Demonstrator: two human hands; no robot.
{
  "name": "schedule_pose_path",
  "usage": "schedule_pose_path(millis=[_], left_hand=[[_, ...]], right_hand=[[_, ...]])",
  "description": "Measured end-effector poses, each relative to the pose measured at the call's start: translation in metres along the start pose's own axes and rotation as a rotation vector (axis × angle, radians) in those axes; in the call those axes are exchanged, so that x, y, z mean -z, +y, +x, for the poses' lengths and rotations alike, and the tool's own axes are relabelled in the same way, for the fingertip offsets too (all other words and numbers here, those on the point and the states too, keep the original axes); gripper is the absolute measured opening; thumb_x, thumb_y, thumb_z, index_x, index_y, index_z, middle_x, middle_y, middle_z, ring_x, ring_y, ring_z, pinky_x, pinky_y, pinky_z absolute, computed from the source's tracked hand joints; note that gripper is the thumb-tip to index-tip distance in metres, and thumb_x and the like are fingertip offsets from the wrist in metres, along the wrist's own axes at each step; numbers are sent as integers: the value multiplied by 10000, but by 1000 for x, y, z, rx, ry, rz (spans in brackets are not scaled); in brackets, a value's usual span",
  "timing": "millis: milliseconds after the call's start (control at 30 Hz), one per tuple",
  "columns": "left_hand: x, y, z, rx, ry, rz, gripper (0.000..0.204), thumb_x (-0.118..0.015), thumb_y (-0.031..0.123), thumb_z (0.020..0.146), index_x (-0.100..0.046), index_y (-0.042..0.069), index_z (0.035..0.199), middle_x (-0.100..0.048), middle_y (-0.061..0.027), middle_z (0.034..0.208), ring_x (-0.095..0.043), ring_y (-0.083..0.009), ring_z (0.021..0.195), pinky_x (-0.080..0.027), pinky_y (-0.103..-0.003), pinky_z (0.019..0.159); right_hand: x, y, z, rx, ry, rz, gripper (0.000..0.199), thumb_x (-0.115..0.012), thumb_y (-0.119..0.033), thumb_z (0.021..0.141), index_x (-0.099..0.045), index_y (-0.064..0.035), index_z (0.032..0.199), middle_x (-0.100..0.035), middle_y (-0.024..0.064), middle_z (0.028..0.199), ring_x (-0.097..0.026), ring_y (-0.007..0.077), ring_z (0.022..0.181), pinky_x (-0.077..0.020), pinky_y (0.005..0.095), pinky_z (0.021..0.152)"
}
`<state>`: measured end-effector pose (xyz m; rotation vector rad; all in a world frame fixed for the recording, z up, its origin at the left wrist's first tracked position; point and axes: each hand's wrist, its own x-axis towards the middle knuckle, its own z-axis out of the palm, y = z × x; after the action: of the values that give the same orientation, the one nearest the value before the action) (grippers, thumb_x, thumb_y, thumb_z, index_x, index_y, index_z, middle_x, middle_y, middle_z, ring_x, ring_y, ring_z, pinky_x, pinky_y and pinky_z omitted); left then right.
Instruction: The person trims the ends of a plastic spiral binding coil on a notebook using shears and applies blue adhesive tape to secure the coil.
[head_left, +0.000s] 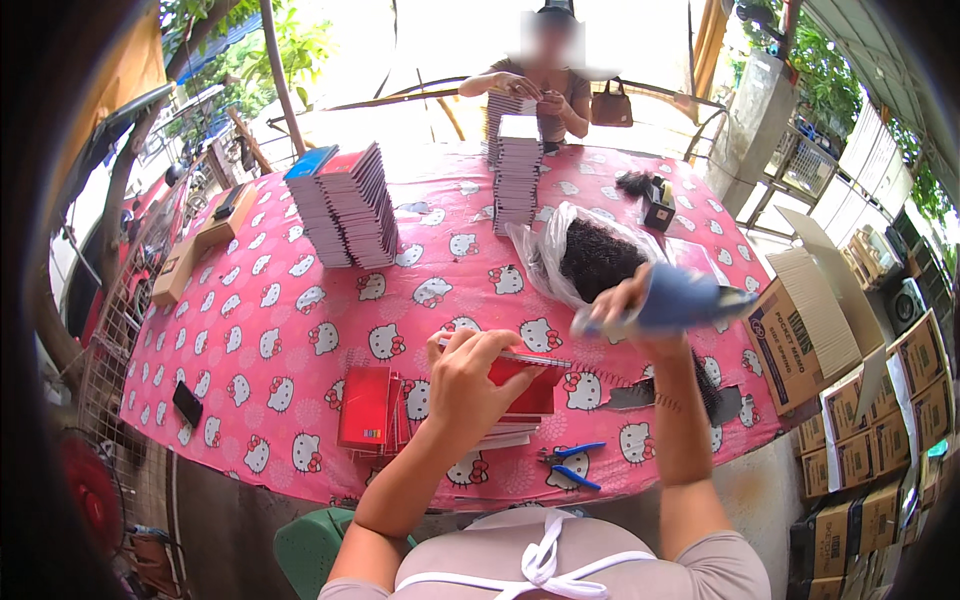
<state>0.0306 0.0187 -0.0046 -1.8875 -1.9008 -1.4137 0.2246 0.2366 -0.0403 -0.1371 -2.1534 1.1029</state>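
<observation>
My left hand [468,385] is closed on a small red notebook [525,385], fingers curled over its upper edge, above a pile of other red notebooks. More red notebooks [365,405] lie beside it on the left. My right hand [632,308] is raised and grips a blue flat object [690,300], smeared by motion, whose kind I cannot make out. Below it a thin spiral wire [655,395] stretches across the tabletop near my right forearm. Blue-handled cutting pliers [573,466] rest near the front edge, between my forearms.
A white plastic bag [545,262] of black spiral coils [600,258] sits mid-table. Tall notebook stacks [345,210] [516,180] rise behind. A person [545,95] works across the pink table [250,350]. A phone [187,405] lies left; cardboard boxes [815,320] stand right.
</observation>
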Motion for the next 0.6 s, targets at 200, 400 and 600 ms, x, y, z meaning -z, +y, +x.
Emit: schedule_pose_path(millis=[200,400,600], left_hand=[[4,-4,-5,92,-2,-28,462,-849,266,647,-627,136,1031,-670,-9,794,-623,-172,832,-349,-365,865],[14,-16,-6,23,142,-53,537,-856,130,634,-597,78,1102,-647,-77,996,-634,-248,938,-470,-360,877],[11,-36,-29,394,226,-692,388,-734,-24,791,-601,25,1152,-672,-44,980,-629,-88,876,-514,-218,784]], right_hand=[[-4,-56,25,-220,-45,229,255,-745,-24,726,-607,-12,940,-655,32,835,-574,87,797,-502,286,751],[-18,-45,36,-177,20,206,352,-745,-36,667,-627,-66,997,-687,33,893,-640,167,850,-500,315,761],[-43,-34,67,-162,-147,-194,398,-752,-7,633,-614,-47,1004,-670,102,808,-656,188,765,-507,326,713]])
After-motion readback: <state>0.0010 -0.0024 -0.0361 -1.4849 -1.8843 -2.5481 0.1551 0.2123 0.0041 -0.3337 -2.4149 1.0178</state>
